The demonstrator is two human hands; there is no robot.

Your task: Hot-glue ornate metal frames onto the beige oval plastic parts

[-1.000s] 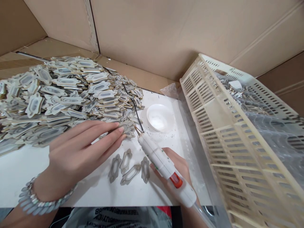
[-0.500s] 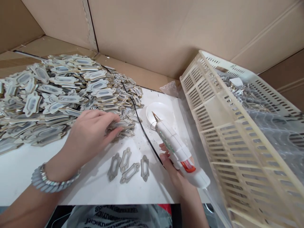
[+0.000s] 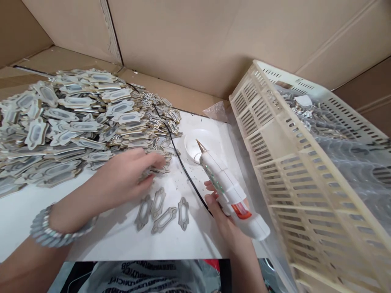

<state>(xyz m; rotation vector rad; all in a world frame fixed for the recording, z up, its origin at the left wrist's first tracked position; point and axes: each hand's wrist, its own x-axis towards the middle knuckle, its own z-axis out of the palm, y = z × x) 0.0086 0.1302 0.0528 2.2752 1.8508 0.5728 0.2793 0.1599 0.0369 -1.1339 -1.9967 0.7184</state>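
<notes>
My left hand [image 3: 130,175] is at the right edge of a big pile of flat grey metal frames [image 3: 70,126]. Its fingers are bent round toward the thumb and smeared by motion. Something grey shows between them, which I cannot make out for certain. In my right hand [image 3: 224,221] is a white hot glue gun [image 3: 224,183], its brass tip pointing up and left over a round white dish [image 3: 191,142]. Just in front of my left hand, several loose frames lie flat on the white table, one frame [image 3: 183,213] a little apart on the right.
A cream plastic crate [image 3: 275,162] stands tilted in view along the right, holding clear plastic sheets and metal pieces. A black cord [image 3: 189,181] crosses the table beside the pile. Bubble wrap [image 3: 216,112] lies at the back by the cardboard wall [image 3: 183,44].
My left hand has shifted right and slightly down along the pile's edge. The glue gun stays almost where it was in my right hand. The view has moved slightly.
</notes>
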